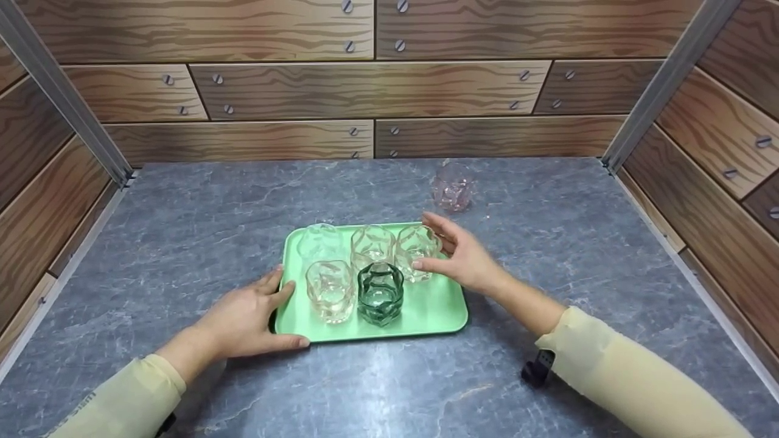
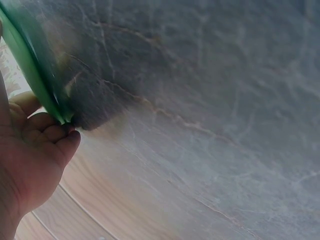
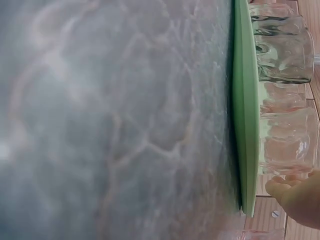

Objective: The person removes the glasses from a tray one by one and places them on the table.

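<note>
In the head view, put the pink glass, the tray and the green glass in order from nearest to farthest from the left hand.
1. Tray: nearest, with the left hand touching its left side.
2. Green glass: on the tray, in the near row.
3. Pink glass: farthest, beyond the tray toward the right.

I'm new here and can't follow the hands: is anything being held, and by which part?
The left hand grips the green tray by its left edge; the right hand holds the back-right clear glass around its right side.
</note>
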Tool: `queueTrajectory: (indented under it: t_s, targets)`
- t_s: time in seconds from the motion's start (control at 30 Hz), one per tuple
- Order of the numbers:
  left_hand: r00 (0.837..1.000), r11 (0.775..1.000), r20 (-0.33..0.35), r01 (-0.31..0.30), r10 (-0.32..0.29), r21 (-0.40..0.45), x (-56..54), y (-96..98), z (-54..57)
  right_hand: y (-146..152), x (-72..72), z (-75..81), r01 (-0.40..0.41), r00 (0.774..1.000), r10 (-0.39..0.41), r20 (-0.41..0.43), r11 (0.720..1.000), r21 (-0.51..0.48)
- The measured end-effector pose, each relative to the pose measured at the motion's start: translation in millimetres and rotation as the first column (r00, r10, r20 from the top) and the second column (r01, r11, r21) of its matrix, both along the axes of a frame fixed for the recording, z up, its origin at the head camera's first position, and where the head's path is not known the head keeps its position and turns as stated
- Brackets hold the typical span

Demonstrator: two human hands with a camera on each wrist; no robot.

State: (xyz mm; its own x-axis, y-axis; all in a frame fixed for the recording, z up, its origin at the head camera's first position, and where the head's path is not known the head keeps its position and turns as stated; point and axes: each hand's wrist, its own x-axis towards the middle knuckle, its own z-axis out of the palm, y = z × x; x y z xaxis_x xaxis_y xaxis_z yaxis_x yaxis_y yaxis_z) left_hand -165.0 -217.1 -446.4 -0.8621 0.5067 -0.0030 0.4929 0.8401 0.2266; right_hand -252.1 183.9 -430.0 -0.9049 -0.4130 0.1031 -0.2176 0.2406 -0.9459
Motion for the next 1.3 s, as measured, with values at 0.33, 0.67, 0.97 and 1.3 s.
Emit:
queueTrajectory:
  t_s: [0.33,0.67,0.97,1.3]
  targets:
    - [1.000,1.000,0.000,-0.002,0.002,-0.002,0.4,0.1,0.0,-5,6.1,-4.4,0.062,0.998,-0.062,0.012,0.998,-0.025]
    - [1.000,1.000,-0.005,0.001,-0.001,-0.001,-0.6,0.7,0.9,-6,7.5,-7.9,0.101,0.995,-0.101,0.006,0.995,0.015]
    - [1.000,1.000,-0.003,0.000,0.000,0.002,-0.1,0.0,-0.5,-7,7.4,-12.0,0.120,0.993,-0.120,0.002,0.993,0.017]
    - [1.000,1.000,0.004,-0.003,0.003,0.008,0.7,-0.4,0.2,-8,8.2,-13.7,0.139,0.990,-0.139,-0.014,0.990,0.013]
